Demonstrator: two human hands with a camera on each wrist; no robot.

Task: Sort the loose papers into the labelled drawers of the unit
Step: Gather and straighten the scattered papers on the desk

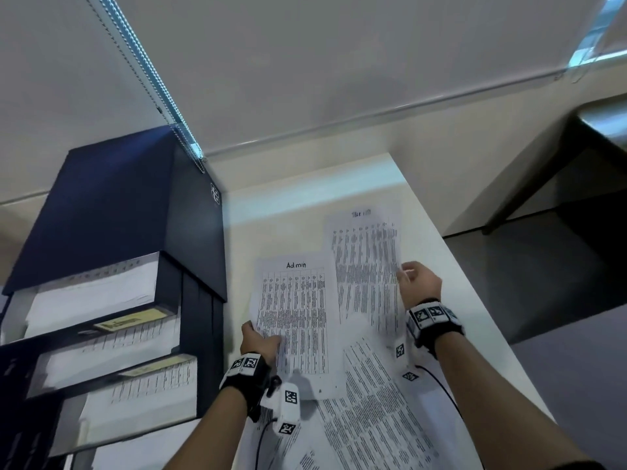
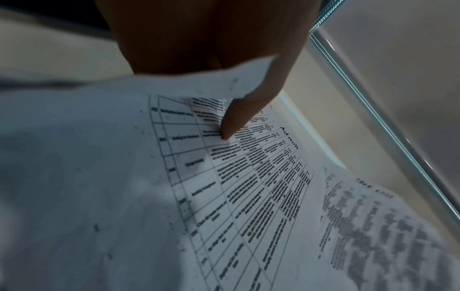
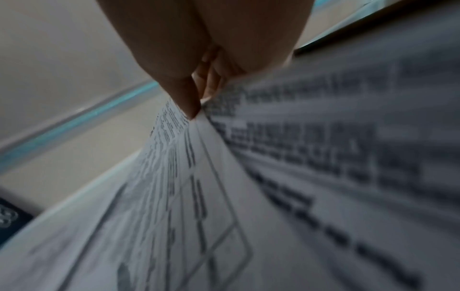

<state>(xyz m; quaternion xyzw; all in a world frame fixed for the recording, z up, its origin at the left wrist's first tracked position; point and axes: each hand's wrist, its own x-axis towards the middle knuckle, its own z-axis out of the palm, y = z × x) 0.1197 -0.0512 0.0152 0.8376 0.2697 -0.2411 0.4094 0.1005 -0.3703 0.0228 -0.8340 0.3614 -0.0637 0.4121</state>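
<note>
A printed sheet headed "Admin" (image 1: 298, 317) is lifted off the white table; my left hand (image 1: 259, 340) pinches its left edge, thumb on top (image 2: 239, 118). My right hand (image 1: 415, 283) pinches the right edge of a second sheet (image 1: 368, 266), whose handwritten heading is blurred. In the right wrist view the fingertips (image 3: 191, 106) close on that paper's edge (image 3: 171, 126). The dark drawer unit (image 1: 135, 232) stands at the left with several drawers pulled out, papers inside, and yellow labels (image 1: 132, 322) on their fronts.
More loose printed sheets (image 1: 373, 408) lie overlapping on the white table (image 1: 451, 300) near my forearms. A blind cord (image 1: 152, 79) hangs behind the unit. The table's right edge drops to a dark floor, with a dark desk (image 1: 576, 157) beyond.
</note>
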